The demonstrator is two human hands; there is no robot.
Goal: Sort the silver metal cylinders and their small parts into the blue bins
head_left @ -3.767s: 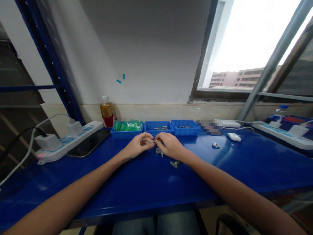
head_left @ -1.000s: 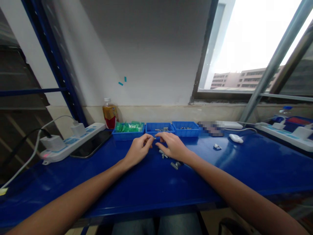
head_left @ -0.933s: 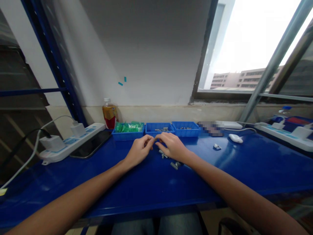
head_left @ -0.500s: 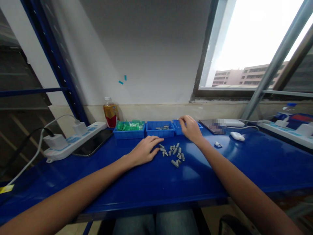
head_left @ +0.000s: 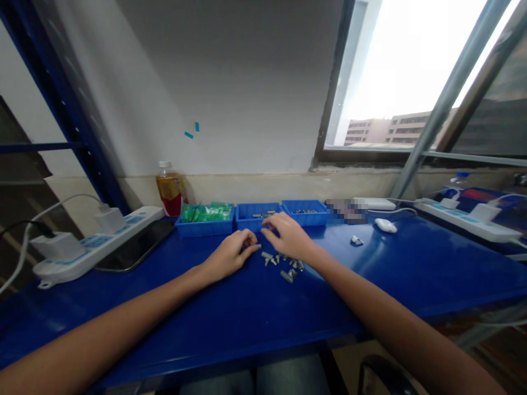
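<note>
My left hand (head_left: 231, 253) rests low over the blue table with its fingers curled. Between its thumb and fingertips is a small grey metal cylinder (head_left: 258, 247). My right hand (head_left: 287, 236) is just to the right, above the loose parts, its thumb and fingertips drawn close together; whatever is in them is too small to make out. Below it lie several metal cylinders (head_left: 287, 276) and small screw-like pieces (head_left: 273, 261), partly hidden by that hand. Behind my hands stand a blue bin (head_left: 246, 225) with metal cylinders and another blue bin (head_left: 316, 219) with tiny metal parts.
At the back left, green packets (head_left: 212, 212) fill a third blue bin (head_left: 203, 229). A drink bottle (head_left: 169, 191), power strip (head_left: 135, 220) and dark phone (head_left: 138, 249) are on the left. An earbud (head_left: 356, 240), white case (head_left: 386, 225) and second power strip (head_left: 465, 220) lie right.
My right hand has moved left and nearer, from the right bin to beside my left hand. My left fingers have closed on a metal cylinder. The view has shifted slightly right.
</note>
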